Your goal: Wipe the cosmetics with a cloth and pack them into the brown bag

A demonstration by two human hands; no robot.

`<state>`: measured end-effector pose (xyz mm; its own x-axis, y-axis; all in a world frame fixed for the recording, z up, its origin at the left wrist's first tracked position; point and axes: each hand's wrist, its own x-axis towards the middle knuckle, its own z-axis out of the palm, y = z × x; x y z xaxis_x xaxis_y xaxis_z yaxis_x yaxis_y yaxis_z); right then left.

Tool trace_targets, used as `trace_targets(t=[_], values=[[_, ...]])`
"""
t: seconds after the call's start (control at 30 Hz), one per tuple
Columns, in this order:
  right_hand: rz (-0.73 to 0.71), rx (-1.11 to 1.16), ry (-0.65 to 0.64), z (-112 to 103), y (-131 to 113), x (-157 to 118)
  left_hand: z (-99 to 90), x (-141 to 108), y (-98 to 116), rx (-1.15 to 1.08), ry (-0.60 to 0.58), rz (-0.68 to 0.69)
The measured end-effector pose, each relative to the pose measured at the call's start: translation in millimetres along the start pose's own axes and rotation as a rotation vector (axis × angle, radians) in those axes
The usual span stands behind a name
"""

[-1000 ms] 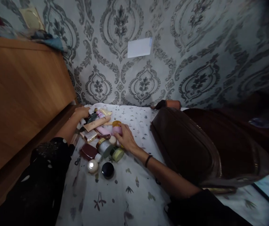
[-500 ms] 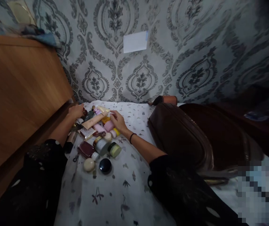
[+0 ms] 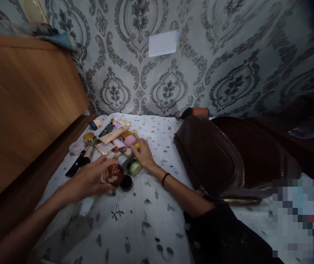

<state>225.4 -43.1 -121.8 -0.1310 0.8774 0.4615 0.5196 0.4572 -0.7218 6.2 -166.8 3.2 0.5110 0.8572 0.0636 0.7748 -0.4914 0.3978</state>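
My left hand (image 3: 93, 179) is closed around a rounded, reddish glass bottle (image 3: 114, 174), slightly blurred, held above the front of a heap of cosmetics. A black round lid (image 3: 126, 182) is just beside it. My right hand (image 3: 143, 154), with a dark band on the wrist, rests at the heap's right edge, fingers slightly apart, near a pink jar (image 3: 130, 140) and a green jar (image 3: 135, 167). Across the heap lies a beige tube (image 3: 114, 134). A glittery palette (image 3: 105, 148) and a gold-lidded jar (image 3: 89, 137) sit to the left. My left hand hides some front items.
A dark brown bag (image 3: 209, 157) stands on the right of the patterned white sheet (image 3: 135, 227). Behind it is an orange-brown item (image 3: 200, 112). Wooden furniture (image 3: 30, 99) borders the left, and a patterned wall (image 3: 135, 88) closes the back.
My left hand has come from the heap's far left toward the front, bringing the reddish bottle. My right hand has shifted nearer along the heap's right edge. The view has moved slightly.
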Motion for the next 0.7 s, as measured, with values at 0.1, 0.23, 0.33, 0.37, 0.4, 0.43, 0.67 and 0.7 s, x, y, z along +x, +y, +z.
trace_targets(t=[0.1, 0.23, 0.33, 0.37, 0.4, 0.43, 0.67, 0.7], values=[[0.008, 0.011, 0.005, 8, 2, 11, 23.7, -2, 17, 0.055, 0.057, -0.082], [0.009, 0.017, 0.023, 12, 9, 31, 32.6, 21, -1, 0.231, 0.203, -0.231], [0.005, 0.013, 0.044, 15, 17, 46, 31.8, 36, -27, 0.223, 0.253, -0.247], [0.004, 0.012, 0.05, 16, 19, 51, 31.5, 40, -34, 0.216, 0.273, -0.253], [0.004, 0.011, 0.054, 18, 20, 56, 31.5, 44, -40, 0.217, 0.297, -0.266], [0.006, 0.01, 0.056, 19, 21, 61, 31.5, 47, -44, 0.223, 0.32, -0.285], [0.028, -0.02, 0.018, 10, 10, 63, 30.3, 65, -53, 0.068, 0.459, -0.307], [0.024, -0.026, 0.014, 5, 5, 55, 28.9, 64, -54, 0.026, 0.484, -0.295]])
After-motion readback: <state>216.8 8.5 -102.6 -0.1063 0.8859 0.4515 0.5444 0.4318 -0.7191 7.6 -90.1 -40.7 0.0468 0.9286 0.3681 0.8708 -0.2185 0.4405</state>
